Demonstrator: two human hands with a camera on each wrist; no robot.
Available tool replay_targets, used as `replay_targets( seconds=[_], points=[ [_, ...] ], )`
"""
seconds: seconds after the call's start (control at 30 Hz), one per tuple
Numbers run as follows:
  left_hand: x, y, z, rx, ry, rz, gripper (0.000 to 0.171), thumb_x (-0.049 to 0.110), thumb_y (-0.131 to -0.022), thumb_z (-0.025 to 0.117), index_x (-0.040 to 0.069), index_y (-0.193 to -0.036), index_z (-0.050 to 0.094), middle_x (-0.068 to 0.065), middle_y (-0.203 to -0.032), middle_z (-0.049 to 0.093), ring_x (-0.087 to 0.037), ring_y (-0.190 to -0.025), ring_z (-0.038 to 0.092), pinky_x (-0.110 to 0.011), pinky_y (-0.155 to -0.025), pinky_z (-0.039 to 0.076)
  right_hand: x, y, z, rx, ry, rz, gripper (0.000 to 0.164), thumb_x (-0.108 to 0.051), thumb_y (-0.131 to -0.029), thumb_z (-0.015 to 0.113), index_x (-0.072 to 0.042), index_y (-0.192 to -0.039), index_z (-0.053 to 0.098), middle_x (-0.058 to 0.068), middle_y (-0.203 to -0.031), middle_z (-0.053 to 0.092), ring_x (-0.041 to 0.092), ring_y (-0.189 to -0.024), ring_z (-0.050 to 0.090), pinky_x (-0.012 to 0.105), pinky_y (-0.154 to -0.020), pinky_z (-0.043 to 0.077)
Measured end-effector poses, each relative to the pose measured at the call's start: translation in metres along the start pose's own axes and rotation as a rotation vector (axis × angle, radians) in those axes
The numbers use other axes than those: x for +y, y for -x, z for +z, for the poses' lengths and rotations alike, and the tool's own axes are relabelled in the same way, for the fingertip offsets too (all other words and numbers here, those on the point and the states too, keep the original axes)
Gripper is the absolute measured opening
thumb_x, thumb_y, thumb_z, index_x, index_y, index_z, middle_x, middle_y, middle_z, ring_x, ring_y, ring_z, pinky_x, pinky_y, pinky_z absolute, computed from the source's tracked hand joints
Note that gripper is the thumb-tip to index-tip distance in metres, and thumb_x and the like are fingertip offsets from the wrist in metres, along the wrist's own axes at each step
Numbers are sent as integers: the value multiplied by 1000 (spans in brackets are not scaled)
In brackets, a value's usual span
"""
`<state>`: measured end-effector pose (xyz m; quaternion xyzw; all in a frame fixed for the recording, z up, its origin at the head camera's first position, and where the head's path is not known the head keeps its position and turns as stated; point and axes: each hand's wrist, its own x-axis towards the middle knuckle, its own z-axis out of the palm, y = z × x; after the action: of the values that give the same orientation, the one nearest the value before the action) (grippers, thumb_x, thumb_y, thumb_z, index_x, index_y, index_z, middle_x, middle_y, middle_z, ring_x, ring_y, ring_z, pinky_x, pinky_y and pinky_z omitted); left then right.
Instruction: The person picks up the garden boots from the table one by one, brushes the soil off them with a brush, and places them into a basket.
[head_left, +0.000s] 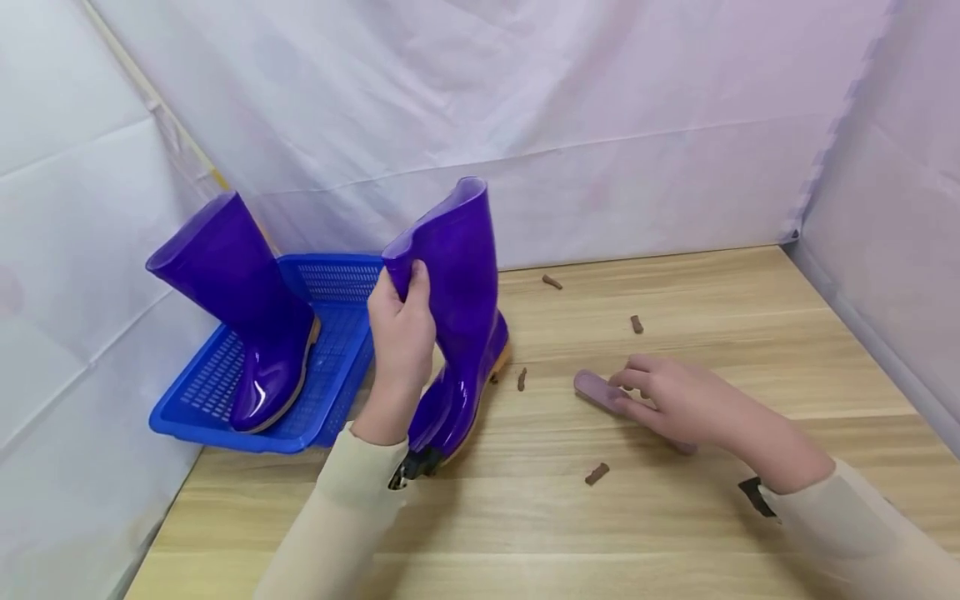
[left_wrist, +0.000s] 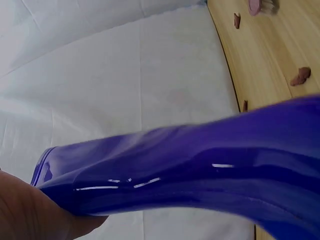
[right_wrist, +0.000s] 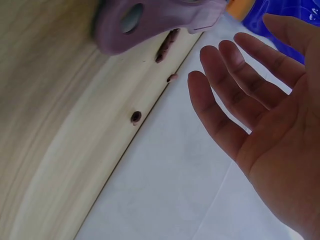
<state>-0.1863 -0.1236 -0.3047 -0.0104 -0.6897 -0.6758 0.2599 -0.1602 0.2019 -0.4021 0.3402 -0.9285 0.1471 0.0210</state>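
My left hand [head_left: 402, 333] grips a shiny purple rain boot [head_left: 468, 300] by its top edge, the thumb pressed on the outside of the shaft. In the left wrist view the boot's shaft [left_wrist: 175, 170] stretches across, with part of the hand [left_wrist: 35, 210] at its top end. Over a mauve brush [head_left: 595, 388] on the table hovers my right hand [head_left: 678, 400]. The right wrist view has this hand [right_wrist: 272, 115] with loosely bent, spread fingers, apart from the brush's handle [right_wrist: 145, 25], which has an oval hole. Bristles of the brush [left_wrist: 255, 6] show in the left wrist view.
A second purple boot [head_left: 247, 308] leans in a blue plastic basket [head_left: 225, 437] at the left. Several small brown pieces [head_left: 597, 474] lie scattered on the wooden table [head_left: 720, 308]. White cloth [head_left: 600, 192] hangs behind and at both sides.
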Motion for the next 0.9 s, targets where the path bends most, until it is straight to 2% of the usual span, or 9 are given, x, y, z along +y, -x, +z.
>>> replay_targets(
  seconds=[0.17,0.27,0.37,0.5,0.6,0.7,0.8,0.9],
  points=[
    [-8,-4,-12,77,-3,25,26,15,-111,55,0,-129,67,-10,-121,70,-11,-111,63,-28,-99,52,5,5,3,-17,3,22,20,-28,-101,74,-18,-118,79,-5,-102,70,2,-79,58,30,-68,54],
    [-14,-7,-16,97,-47,36,27,17,-111,56,0,-130,66,-13,-125,71,-13,-113,65,-30,-101,53,6,8,4,-28,5,49,21,-29,-101,74,-19,-119,78,-6,-104,70,2,-80,58,31,-68,54],
    [-19,-10,-21,96,-65,60,32,19,-109,60,3,-137,64,-11,-132,71,-13,-119,66,-31,-106,54,7,9,4,-30,2,61,21,-30,-102,73,-21,-120,78,-7,-104,70,1,-80,57,32,-69,53],
    [-19,-15,-28,77,-103,126,42,21,-106,66,14,-147,60,-5,-142,67,-15,-125,67,-36,-109,55,7,9,5,-18,1,44,21,-29,-102,73,-20,-120,78,-8,-102,70,0,-79,56,31,-68,53],
    [-17,-18,-32,61,-168,159,45,21,-104,69,20,-148,61,-1,-144,66,-14,-124,68,-37,-107,56,7,10,6,-12,4,33,22,-29,-101,73,-19,-120,78,-9,-101,70,-1,-77,55,28,-66,51],
    [-11,-20,-33,63,-249,171,42,20,-103,71,21,-145,65,0,-143,68,-12,-121,68,-32,-102,57,7,9,7,-19,5,37,22,-29,-101,74,-18,-120,79,-9,-100,70,-2,-75,52,26,-64,49],
    [-2,-21,-33,66,-298,153,36,20,-102,72,20,-138,72,-1,-136,74,-13,-112,73,-28,-90,59,6,9,8,-29,2,51,22,-30,-101,73,-19,-120,79,-10,-99,69,-2,-74,52,25,-63,48],
    [5,-21,-31,56,-330,105,33,19,-102,71,21,-135,74,-1,-130,77,-14,-98,75,-23,-76,58,5,9,8,-32,-5,56,22,-30,-102,72,-18,-120,78,-9,-99,69,-1,-76,54,27,-65,50]
  ],
)
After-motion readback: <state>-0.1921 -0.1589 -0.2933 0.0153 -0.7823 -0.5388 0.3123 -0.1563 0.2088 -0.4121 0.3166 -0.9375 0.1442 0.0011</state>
